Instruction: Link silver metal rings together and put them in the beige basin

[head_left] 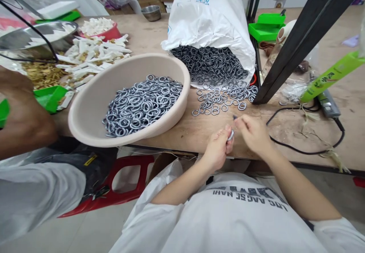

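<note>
My left hand [218, 148] is closed around a grey ring [230, 135], which shows at its fingertips. Close beside it, my right hand [253, 133] is closed in a pinch. A small dark piece [234, 117] sticks out at its fingertips, too small to name. Both hands are over the table's front edge. Loose grey rings [215, 103] lie on the wood just beyond them. To the left stands a beige basin [82, 108] with a heap of rings [142, 105]. A white sack [211, 13] lies behind, its mouth open and full of rings [211, 61].
A black metal post [291, 48] rises right of the sack. Further right lie a black cable [302, 152] and a green packet [330, 78]. White pieces [94, 55] and a steel bowl [68, 32] are at the left, near another person's arm [23, 112].
</note>
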Demonstrator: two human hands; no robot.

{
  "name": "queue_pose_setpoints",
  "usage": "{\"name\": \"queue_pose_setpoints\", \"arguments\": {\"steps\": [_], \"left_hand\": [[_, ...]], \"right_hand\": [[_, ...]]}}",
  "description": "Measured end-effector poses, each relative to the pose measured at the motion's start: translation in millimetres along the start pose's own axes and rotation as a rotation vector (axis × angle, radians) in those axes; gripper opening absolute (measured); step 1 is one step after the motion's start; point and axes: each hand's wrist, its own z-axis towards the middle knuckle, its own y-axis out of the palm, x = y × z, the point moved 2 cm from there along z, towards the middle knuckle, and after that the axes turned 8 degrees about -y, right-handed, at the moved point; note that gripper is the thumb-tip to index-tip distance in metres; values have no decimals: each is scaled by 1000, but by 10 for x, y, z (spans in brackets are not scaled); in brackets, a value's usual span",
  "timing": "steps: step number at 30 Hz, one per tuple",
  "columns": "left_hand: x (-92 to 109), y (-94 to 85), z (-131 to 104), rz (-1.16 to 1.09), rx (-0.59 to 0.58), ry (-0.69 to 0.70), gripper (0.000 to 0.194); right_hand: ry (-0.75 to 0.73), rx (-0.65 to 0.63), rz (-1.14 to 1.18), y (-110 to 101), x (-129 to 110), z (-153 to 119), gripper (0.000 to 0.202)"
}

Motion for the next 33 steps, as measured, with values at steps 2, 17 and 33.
{"name": "queue_pose_setpoints", "arguments": {"steps": [2, 17, 33], "left_hand": [[21, -34, -25, 7, -36, 10, 57], [378, -590, 39, 161, 175, 204, 42], [78, -130, 30, 167, -25, 70, 49]], "right_hand": [[76, 21, -14, -31, 117, 132, 45], [-100, -266, -164, 133, 80, 669, 20], [69, 17, 611, 79, -224, 31, 26]]}}
